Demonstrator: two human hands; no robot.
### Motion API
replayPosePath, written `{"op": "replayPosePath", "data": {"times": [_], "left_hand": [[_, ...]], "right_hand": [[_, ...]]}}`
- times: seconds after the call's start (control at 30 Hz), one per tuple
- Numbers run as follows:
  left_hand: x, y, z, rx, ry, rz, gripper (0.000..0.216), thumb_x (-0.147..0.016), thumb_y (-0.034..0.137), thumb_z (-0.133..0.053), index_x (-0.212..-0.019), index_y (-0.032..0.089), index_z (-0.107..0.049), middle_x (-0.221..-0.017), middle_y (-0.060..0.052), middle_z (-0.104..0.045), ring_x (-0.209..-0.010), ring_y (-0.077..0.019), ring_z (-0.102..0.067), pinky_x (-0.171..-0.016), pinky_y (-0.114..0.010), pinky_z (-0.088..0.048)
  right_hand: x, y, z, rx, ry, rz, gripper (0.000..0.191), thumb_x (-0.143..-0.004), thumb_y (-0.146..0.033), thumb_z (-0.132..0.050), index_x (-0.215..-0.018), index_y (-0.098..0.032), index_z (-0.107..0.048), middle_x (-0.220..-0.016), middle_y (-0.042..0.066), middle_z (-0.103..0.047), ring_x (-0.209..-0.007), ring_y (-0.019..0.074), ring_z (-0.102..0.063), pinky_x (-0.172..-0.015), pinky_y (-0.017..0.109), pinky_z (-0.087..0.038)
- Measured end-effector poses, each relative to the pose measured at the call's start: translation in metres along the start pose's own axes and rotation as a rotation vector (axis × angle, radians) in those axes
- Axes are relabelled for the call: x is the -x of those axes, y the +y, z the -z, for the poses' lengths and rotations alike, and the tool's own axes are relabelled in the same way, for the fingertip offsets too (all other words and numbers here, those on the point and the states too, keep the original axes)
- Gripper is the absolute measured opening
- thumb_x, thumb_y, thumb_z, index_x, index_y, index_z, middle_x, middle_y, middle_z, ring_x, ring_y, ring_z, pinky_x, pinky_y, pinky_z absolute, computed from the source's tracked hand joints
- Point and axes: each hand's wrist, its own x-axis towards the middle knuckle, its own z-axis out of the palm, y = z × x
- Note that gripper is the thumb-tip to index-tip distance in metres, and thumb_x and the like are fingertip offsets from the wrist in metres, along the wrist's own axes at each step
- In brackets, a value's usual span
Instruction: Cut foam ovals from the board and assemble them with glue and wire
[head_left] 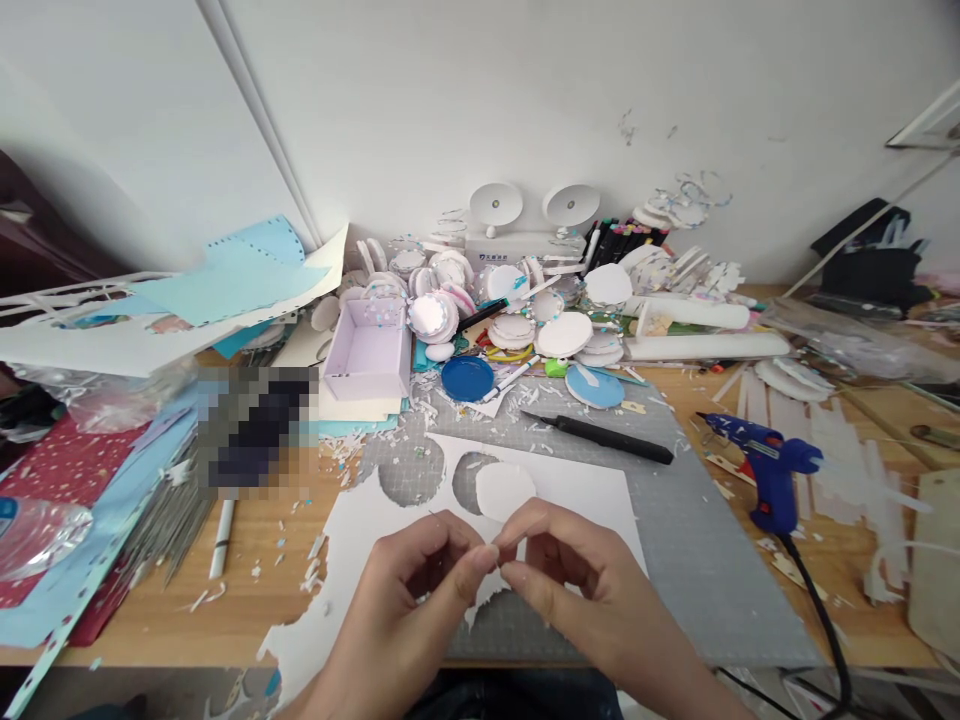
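Observation:
My left hand (pixel 420 590) and my right hand (pixel 570 580) meet low in the middle of the head view, fingertips pinched together. Between them they hold a white paper disc (pixel 504 490) by its lower edge. Under the hands lies a white paper sheet (pixel 585 490) with round holes cut out of it, spread on a grey cutting mat (pixel 697 560). A black craft knife (pixel 600 437) lies on the mat beyond the sheet.
A blue glue gun (pixel 765 465) stands at the right, its black cord trailing to the table edge. Behind the mat are a white open box (pixel 367 350), a blue lid (pixel 466 378), several white discs and markers. Coloured paper is stacked at the left.

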Motion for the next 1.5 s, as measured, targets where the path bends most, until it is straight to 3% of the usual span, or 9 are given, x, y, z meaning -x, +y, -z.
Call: {"op": "replayPosePath", "data": {"times": [0.17,0.37,0.63,1.0,1.13,1.23,1.37,1.43,1.5], "left_hand": [[0.002,0.003,0.003,0.016,-0.039,0.018,0.036,-0.084,0.046,-0.057,-0.066,0.014,-0.059,-0.056,0.003,-0.043,-0.053,-0.0084,-0.033,-0.047,-0.020,-0.028],[0.005,-0.005,0.006,0.031,-0.103,0.015,0.037,-0.090,0.045,-0.050,-0.070,0.016,-0.061,-0.060,0.001,-0.052,-0.046,-0.0067,-0.033,-0.043,-0.019,-0.027],[0.002,-0.002,0.003,-0.042,-0.003,-0.031,0.040,-0.088,0.044,-0.051,-0.060,0.016,-0.053,-0.053,0.002,-0.048,-0.048,-0.0080,-0.037,-0.047,-0.019,-0.031],[0.004,-0.002,0.003,-0.104,-0.001,-0.070,0.042,-0.089,0.042,-0.048,-0.057,0.017,-0.049,-0.053,0.002,-0.047,-0.052,-0.0090,-0.040,-0.050,-0.020,-0.033],[0.003,0.003,0.007,0.035,-0.110,0.071,0.043,-0.085,0.051,-0.054,-0.060,0.016,-0.053,-0.049,0.004,-0.044,-0.047,-0.0074,-0.037,-0.044,-0.019,-0.026],[-0.001,0.006,0.013,0.208,-0.307,0.289,0.041,-0.081,0.053,-0.059,-0.062,0.016,-0.056,-0.043,0.007,-0.040,-0.038,-0.0046,-0.027,-0.037,-0.018,-0.016],[-0.005,0.008,0.022,0.418,-0.586,0.563,0.036,-0.077,0.046,-0.065,-0.060,0.014,-0.059,-0.041,0.008,-0.039,-0.033,-0.0024,-0.018,-0.033,-0.019,-0.005],[-0.004,0.010,0.024,0.392,-0.606,0.560,0.036,-0.078,0.045,-0.064,-0.061,0.014,-0.060,-0.041,0.007,-0.041,-0.033,-0.0021,-0.019,-0.033,-0.019,-0.006],[0.000,0.014,0.023,0.251,-0.522,0.452,0.037,-0.082,0.046,-0.059,-0.064,0.014,-0.062,-0.043,0.005,-0.045,-0.034,-0.0025,-0.025,-0.034,-0.017,-0.013]], "right_hand": [[0.000,-0.002,-0.001,0.052,0.000,0.063,0.010,-0.086,-0.029,-0.059,-0.082,-0.021,-0.062,-0.075,-0.002,-0.056,-0.057,0.0079,-0.047,-0.050,0.019,-0.036],[0.001,-0.002,-0.002,0.073,0.035,0.071,0.014,-0.085,-0.032,-0.061,-0.079,-0.020,-0.062,-0.073,-0.002,-0.057,-0.055,0.0078,-0.046,-0.048,0.020,-0.035],[0.001,-0.002,-0.003,0.102,0.042,0.131,0.008,-0.086,-0.025,-0.058,-0.084,-0.021,-0.064,-0.080,0.001,-0.061,-0.057,0.0084,-0.050,-0.049,0.020,-0.038],[0.002,-0.001,-0.002,0.167,0.064,0.318,0.005,-0.086,-0.019,-0.060,-0.082,-0.020,-0.063,-0.077,0.000,-0.063,-0.057,0.0081,-0.053,-0.046,0.018,-0.040],[0.005,-0.003,0.001,0.311,0.085,0.564,0.014,-0.086,-0.009,-0.057,-0.089,-0.021,-0.063,-0.078,0.001,-0.068,-0.064,0.0100,-0.061,-0.052,0.017,-0.046],[0.011,-0.002,0.006,0.524,0.092,0.763,0.025,-0.085,-0.008,-0.056,-0.102,-0.025,-0.062,-0.083,0.001,-0.073,-0.065,0.0124,-0.065,-0.057,0.022,-0.049],[0.018,0.000,0.010,0.781,0.050,0.924,0.029,-0.086,-0.014,-0.055,-0.112,-0.027,-0.058,-0.084,-0.001,-0.077,-0.048,0.0114,-0.060,-0.045,0.025,-0.040],[0.019,0.000,0.010,0.781,0.078,0.922,0.024,-0.085,-0.013,-0.055,-0.106,-0.026,-0.059,-0.081,-0.001,-0.076,-0.048,0.0112,-0.061,-0.045,0.025,-0.040],[0.018,0.000,0.008,0.740,0.116,0.888,0.022,-0.084,-0.011,-0.055,-0.101,-0.025,-0.059,-0.080,0.000,-0.075,-0.053,0.0119,-0.063,-0.050,0.024,-0.044]]}}
